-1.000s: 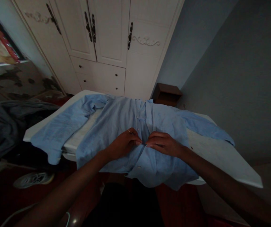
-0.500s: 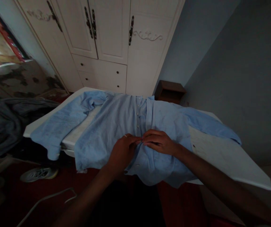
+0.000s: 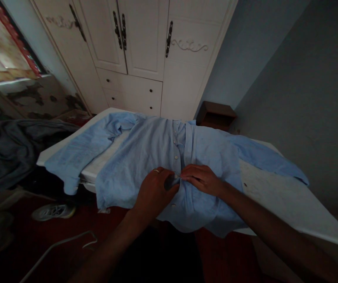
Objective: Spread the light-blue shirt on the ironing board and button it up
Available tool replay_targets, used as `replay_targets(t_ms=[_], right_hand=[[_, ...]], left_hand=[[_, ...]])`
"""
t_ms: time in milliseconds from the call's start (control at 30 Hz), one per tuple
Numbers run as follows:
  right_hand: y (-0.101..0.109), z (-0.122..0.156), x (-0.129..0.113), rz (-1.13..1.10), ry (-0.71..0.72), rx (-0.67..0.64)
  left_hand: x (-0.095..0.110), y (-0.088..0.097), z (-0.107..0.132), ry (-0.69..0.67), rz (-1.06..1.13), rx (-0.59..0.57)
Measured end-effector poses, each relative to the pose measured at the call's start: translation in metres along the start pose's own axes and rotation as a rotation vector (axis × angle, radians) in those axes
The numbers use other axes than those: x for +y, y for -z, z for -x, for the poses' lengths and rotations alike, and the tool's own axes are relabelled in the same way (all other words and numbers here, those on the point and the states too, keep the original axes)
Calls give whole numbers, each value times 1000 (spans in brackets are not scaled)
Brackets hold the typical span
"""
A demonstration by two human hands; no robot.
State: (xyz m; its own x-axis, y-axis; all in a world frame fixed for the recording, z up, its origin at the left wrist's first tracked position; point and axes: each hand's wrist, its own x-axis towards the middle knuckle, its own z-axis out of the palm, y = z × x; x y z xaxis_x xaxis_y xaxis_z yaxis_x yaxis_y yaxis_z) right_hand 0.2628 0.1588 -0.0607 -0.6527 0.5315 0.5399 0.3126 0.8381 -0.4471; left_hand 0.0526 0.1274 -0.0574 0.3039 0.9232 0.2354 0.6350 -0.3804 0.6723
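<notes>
A light blue long-sleeved button-up shirt point(image 3: 154, 145) lies spread over a white board, its front placket and pale buttons running down the middle. My left hand point(image 3: 157, 188), a ring on one finger, grips the placket around one of the lower buttons. Its thumb and index finger curve about the cloth there. From the other side, my right hand point(image 3: 201, 177) pinches the shirt front's edge with its fingertips, right beside that button. The fingertips hide part of the cloth. One more button point(image 3: 173, 205) shows below the hands.
The white board point(image 3: 274, 188) extends to the right beneath the shirt. Behind it stand a cream wardrobe point(image 3: 145, 39) and a small brown cabinet point(image 3: 216, 112). At left are a dark grey blanket point(image 3: 10, 149), a shoe point(image 3: 53, 211) and a white bent rod or cord point(image 3: 57, 245) over the red floor.
My left thumb has come down and away from the index finger, so the button now shows between the hands. My right fingertips have stayed at the placket. The view has shifted slightly.
</notes>
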Motion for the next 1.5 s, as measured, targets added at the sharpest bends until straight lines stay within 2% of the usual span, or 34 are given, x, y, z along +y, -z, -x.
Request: replay_targets(t_ms=[167, 333, 467, 667, 1000, 1167, 1500], right_hand=[[3, 0, 1, -16, -9, 4], [6, -1, 1, -57, -11, 17], [5, -5, -2, -72, 18, 36], [-1, -9, 1, -85, -19, -20], [-3, -11, 3, -101, -77, -20], [-6, -13, 0, -38, -77, -27], [0, -22, -1, -31, -47, -101]], left_hand=[[0, -8, -3, 3, -50, 18], [0, -8, -6, 70, 36, 34], [2, -8, -7, 67, 7, 43], [2, -3, -10, 99, 56, -33], [1, 12, -17, 18, 175, -225], [0, 10, -16, -50, 63, -204], [-3, 8, -17, -59, 90, -202]])
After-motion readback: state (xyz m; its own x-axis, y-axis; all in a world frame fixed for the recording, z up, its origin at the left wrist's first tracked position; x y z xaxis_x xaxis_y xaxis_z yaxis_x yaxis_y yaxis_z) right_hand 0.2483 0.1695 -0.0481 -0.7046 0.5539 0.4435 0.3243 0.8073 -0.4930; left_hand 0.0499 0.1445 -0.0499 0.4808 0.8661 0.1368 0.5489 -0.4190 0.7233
